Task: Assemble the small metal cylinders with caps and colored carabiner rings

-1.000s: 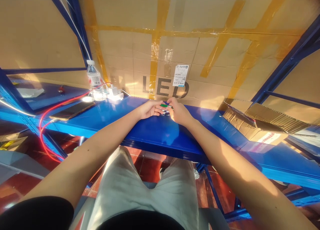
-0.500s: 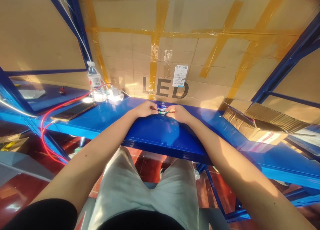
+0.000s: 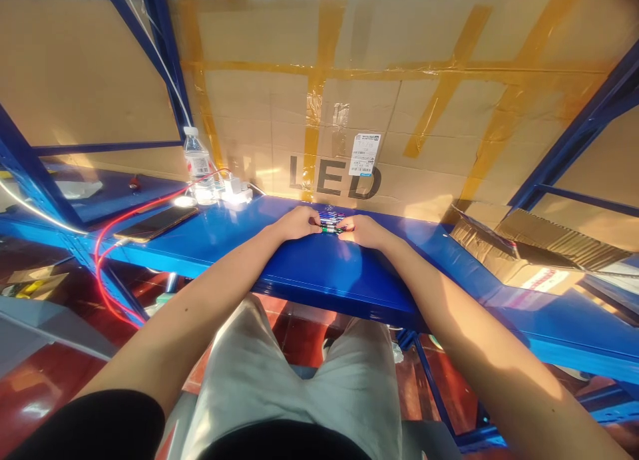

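Observation:
Several slim pens (image 3: 332,217) lie side by side on the blue metal shelf (image 3: 319,267), between my two hands. The pen nearest me, a pen with a green part (image 3: 329,230), runs from side to side. My left hand (image 3: 300,223) is closed, with its thumb and fingers pinching the left end of this green pen. At the other end, my right hand (image 3: 364,231) is closed on it too, fingertips near the tip. The fingers partly hide both ends of the pens.
A large cardboard sheet marked LED (image 3: 279,100) stands behind the shelf. At left are a phone (image 3: 157,224), a water bottle (image 3: 198,164), a white plug adapter (image 3: 237,190) and a red cable (image 3: 102,267). An open cardboard box (image 3: 519,253) sits at right.
The whole view has shifted slightly, moving the scene right and down. The right hand's fingertips are a little differently placed at the green pen's end; both hands stay at the pens.

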`<state>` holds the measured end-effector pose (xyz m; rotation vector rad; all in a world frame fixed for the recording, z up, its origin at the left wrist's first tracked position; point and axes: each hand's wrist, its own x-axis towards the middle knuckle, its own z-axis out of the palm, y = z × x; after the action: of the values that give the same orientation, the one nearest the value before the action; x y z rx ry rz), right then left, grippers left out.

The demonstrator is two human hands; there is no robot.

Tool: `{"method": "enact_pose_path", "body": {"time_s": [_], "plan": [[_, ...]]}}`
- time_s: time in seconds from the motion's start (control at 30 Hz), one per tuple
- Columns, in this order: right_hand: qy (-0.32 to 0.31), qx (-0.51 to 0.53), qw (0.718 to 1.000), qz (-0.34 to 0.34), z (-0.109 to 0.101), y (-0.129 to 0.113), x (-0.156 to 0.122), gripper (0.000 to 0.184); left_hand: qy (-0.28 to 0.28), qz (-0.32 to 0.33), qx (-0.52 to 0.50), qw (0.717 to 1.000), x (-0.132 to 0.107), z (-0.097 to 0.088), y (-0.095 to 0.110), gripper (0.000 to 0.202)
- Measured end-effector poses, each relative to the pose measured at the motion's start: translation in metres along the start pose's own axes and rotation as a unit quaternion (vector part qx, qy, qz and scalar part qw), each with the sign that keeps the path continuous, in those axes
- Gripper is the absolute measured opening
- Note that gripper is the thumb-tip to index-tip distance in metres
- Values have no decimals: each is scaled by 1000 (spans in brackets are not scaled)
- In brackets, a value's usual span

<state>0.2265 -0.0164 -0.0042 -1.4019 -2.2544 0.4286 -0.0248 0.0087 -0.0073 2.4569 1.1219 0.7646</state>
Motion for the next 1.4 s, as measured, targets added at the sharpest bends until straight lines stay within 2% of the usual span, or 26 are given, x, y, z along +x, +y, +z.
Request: {"method": "enact_pose_path", "body": {"time_s": [0.2, 0.27, 0.33, 0.43, 0.5, 0.9, 1.2, 1.4], "plan": [[51, -9, 999, 2, -3, 7, 2, 20, 53, -49, 9, 997, 2, -4, -9, 32], [45, -3, 999, 14, -8, 9, 0, 13, 96, -103, 51, 989, 1, -9, -14, 36], [33, -4, 999, 17, -14, 12, -2, 4, 122, -185, 119, 968, 0, -14, -20, 35], [21, -19, 999, 23, -19, 13, -5, 16, 98, -252, 189, 944, -1, -18, -27, 22], [13, -23, 999, 30, -21, 12, -5, 19, 80, -249, 200, 944, -1, -18, -29, 19], [-8, -6, 999, 49, -21, 8, -7, 17, 66, -243, 191, 949, -3, -22, -24, 15], [-9, -7, 999, 45, -21, 8, -6, 17, 64, -233, 205, 949, -2, -20, -27, 16], [-3, -6, 999, 39, -21, 8, -7, 17, 84, -231, 173, 954, -4, -19, -24, 13]]}}
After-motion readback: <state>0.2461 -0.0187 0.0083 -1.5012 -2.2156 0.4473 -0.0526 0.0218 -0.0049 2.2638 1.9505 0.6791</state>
